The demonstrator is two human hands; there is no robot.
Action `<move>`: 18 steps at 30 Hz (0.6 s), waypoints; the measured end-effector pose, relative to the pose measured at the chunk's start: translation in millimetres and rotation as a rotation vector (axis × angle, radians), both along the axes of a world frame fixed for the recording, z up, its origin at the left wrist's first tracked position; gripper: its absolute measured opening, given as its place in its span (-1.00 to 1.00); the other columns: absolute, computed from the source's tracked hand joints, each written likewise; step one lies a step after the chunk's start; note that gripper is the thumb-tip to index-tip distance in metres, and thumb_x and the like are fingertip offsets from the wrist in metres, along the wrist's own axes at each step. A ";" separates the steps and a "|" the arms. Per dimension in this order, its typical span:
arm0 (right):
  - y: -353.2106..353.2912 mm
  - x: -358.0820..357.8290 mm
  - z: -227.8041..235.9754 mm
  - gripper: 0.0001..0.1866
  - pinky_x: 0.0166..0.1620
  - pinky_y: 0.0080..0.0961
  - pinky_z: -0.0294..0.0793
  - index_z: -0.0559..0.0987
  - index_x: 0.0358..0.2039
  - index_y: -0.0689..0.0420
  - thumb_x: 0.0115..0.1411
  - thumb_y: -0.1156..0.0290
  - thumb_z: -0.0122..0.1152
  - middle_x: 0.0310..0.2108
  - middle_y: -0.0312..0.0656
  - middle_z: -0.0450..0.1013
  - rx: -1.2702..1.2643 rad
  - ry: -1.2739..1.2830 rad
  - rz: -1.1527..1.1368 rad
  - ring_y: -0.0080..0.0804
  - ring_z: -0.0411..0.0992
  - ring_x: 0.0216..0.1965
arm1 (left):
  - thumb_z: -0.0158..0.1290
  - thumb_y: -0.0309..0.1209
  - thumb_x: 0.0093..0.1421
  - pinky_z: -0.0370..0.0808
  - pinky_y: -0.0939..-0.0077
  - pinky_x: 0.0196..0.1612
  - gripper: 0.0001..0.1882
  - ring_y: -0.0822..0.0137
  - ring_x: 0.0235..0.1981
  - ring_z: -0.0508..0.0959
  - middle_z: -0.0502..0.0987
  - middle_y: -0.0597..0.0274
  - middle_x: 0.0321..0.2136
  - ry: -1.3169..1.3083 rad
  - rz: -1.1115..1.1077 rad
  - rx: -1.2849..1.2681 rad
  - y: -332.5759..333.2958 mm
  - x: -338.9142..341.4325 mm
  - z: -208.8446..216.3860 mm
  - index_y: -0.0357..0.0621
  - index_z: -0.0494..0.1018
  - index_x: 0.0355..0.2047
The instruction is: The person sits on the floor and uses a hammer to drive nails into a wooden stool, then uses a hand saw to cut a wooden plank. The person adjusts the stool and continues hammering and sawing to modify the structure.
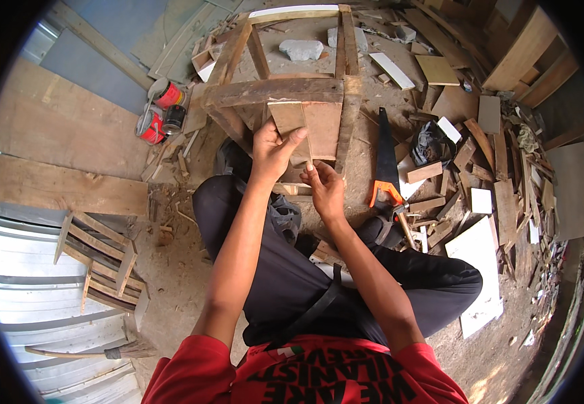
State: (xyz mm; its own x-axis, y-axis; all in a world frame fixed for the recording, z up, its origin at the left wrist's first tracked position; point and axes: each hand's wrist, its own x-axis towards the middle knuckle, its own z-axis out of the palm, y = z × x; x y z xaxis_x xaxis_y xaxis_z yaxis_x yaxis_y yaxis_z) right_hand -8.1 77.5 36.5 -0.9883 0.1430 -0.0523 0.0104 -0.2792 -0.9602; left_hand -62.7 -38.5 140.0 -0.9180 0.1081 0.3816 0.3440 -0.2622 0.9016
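Note:
My left hand (277,149) is closed on a thin wooden board (286,116), thumb across its face and fingers behind its left side. The board stands tilted before a wooden frame (275,93), just under its near crossbar. At the board's lower right corner, my right hand (328,190) pinches the edge between thumb and fingers. Behind it, a brownish panel (324,128) fills part of the frame's near side. Whether the board touches that panel, I cannot tell. My fingers hide the board's lower left part.
A handsaw with an orange handle (387,190) lies right of the frame, beside a hammer (406,229). Wood offcuts (464,155) and a white board (477,283) cover the right side. Paint cans (150,126) stand at left; slatted wood (103,252) and a broom (130,350) lie nearer.

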 end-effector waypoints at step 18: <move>1.1 -1.2 0.6 -0.45 -0.18 -0.50 0.58 0.45 0.06 0.52 0.36 0.21 0.22 -0.22 0.05 0.58 0.022 -0.028 0.007 -0.33 0.62 -0.19 | 0.33 -0.31 0.12 0.53 0.39 -0.16 -0.64 0.37 -0.27 0.64 0.69 0.03 -0.30 -0.227 0.067 -0.978 -31.2 2.1 -6.8 -0.38 0.61 -0.20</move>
